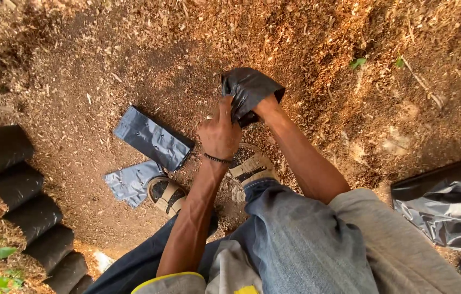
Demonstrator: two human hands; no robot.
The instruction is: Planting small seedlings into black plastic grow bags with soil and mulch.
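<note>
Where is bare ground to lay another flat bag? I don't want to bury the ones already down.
Open soil lies above the flat grey bag, left of the black bag that both hands hold. More lies right of the right arm, up to the plastic sheet. It is crowded around the sandals and along the filled bags.

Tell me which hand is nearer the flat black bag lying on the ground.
Left. The left hand grips the rim of the held bag, just right of the flat black bag. The right hand is inside the held bag, farther away.
</note>
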